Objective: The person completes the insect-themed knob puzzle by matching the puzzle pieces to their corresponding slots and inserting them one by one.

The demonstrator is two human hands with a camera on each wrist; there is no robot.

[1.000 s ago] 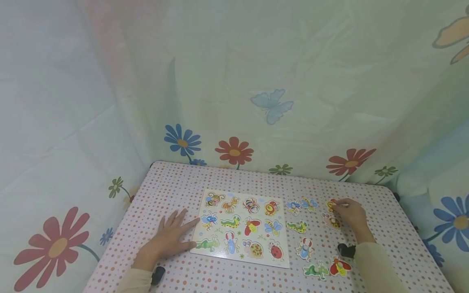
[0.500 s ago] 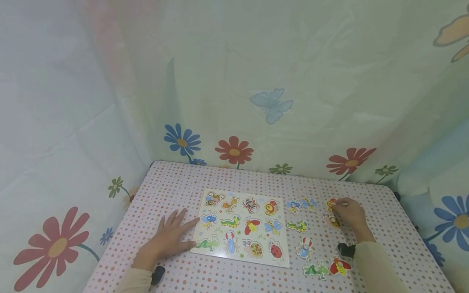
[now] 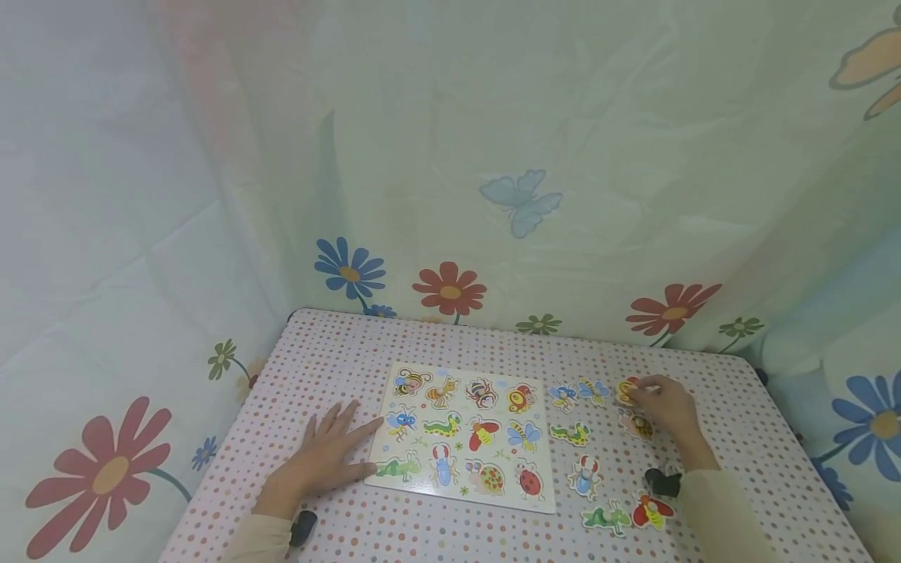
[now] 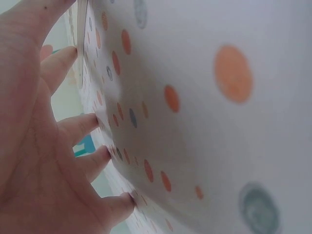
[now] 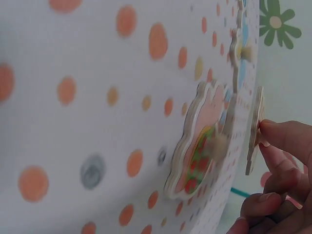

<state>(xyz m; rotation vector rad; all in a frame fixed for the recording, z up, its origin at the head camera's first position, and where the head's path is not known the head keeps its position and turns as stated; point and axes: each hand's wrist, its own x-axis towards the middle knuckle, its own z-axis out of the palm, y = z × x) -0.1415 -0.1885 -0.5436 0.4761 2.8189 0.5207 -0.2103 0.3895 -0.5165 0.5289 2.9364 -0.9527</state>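
In the head view my left hand [image 3: 320, 457] lies with fingers spread on the table, index finger and thumb touching the left edge of a white insect puzzle board [image 3: 500, 503]. Its straight fingers [image 4: 80, 129] meet the dotted cloth in the left wrist view. At the right, my right hand [image 3: 669, 407] pinches a red-and-yellow bug puzzle piece [image 3: 625, 391]. The right wrist view shows that piece [image 5: 256, 131] edge-on, raised off the cloth between thumb and fingers. Just below it lies a snail puzzle piece [image 5: 200, 151] with a wooden knob.
Right of the board lie a mosquito piece [image 3: 563, 397], a dragonfly piece [image 3: 594, 392], a caterpillar piece [image 3: 572, 434] and a beetle piece [image 3: 585, 477]. Nearer are a grasshopper piece [image 3: 607, 518] and a red-winged bug piece [image 3: 652, 511]. A flowered curtain [image 3: 422, 156] hangs behind the table.
My right hand has shifted slightly left with the red-and-yellow bug puzzle piece, uncovering more of it. The left hand and the board stay in place.
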